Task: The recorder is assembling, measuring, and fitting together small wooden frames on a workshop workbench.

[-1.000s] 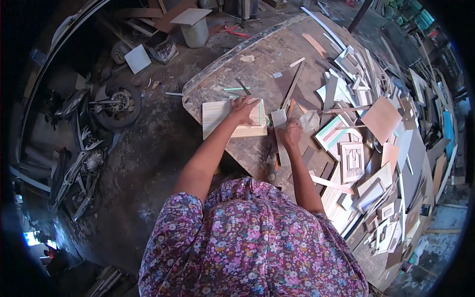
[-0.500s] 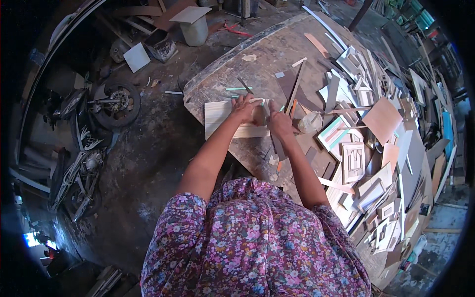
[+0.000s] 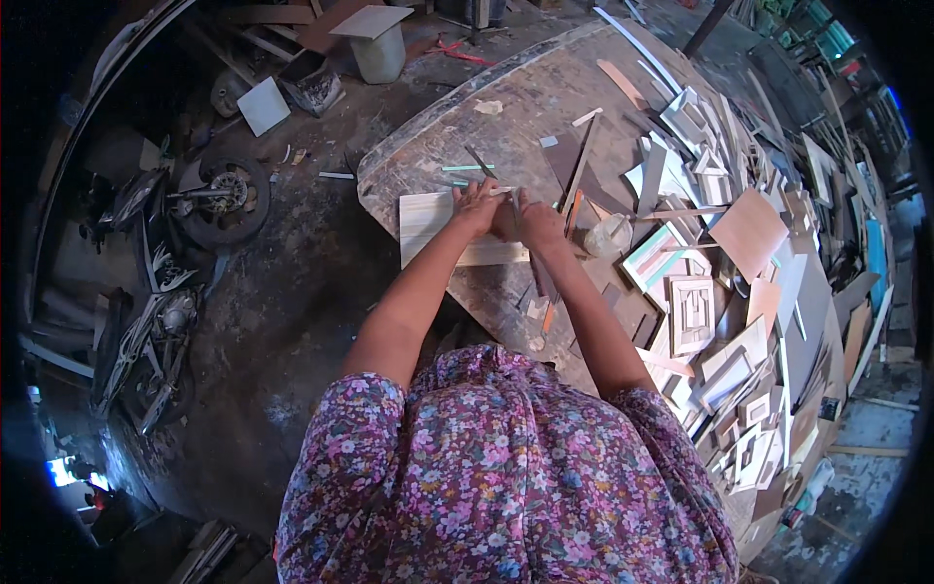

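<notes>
A pale striped wooden board (image 3: 424,226) lies at the near left edge of the worktable. My left hand (image 3: 475,209) rests over it, fingers closed on a small pale wood strip (image 3: 502,191). Just to the right, my right hand (image 3: 539,223) is closed round a long, flat grey tool, mostly hidden under the hand; its exact kind I cannot make out. The tool's narrow end meets the strip beside my left fingertips. Beyond the left hand lie a dark thin blade-like piece (image 3: 481,162) and green-edged slivers (image 3: 469,168).
A clear plastic container (image 3: 608,236) stands right of my right hand. Wooden offcuts and small frames (image 3: 693,313) heap up along the table's right side. On the floor at left are motorcycle parts with a wheel (image 3: 226,195); a bucket (image 3: 379,58) stands beyond the table.
My right hand has slid slightly forward and left with the grey tool, closer to the left hand. The left hand stays nearly in place on the board.
</notes>
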The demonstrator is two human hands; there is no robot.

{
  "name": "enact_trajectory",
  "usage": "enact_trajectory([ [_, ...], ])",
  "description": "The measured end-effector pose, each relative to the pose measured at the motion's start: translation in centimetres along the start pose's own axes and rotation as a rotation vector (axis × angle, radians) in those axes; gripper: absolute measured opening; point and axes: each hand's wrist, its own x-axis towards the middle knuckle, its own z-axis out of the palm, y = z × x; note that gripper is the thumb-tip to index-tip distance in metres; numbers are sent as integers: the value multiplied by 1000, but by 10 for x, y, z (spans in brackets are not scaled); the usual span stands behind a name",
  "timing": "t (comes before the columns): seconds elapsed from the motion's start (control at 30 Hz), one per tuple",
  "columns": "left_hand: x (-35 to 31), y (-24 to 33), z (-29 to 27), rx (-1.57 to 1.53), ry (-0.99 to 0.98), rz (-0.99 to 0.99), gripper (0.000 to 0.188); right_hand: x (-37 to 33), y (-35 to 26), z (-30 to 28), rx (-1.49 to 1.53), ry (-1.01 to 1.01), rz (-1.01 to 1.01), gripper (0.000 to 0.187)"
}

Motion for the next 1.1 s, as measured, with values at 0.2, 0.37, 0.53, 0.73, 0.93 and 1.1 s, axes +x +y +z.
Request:
enact_trajectory([
  [0.2,-2,6,-6,0,-40,-45,73,-15,-1,6,0,40,-61,50],
  [0.37,-4,10,-9,47,-55,-49,82,-25,1,13,18,38,-72,49],
  [0.53,-1,16,-12,57,-99,-81,85,-40,1,24,-11,142,-69,42],
  [0.73,2,12,-7,104,-100,-76,86,-54,1,29,-54,138,-24,40],
  [0.93,-1,14,-7,91,-103,-69,84,-55,15,20,-4,-40,-27,52],
  [1.1,3,15,-5,80,-105,-134,75,-28,13,12,-12,86,-9,55],
])
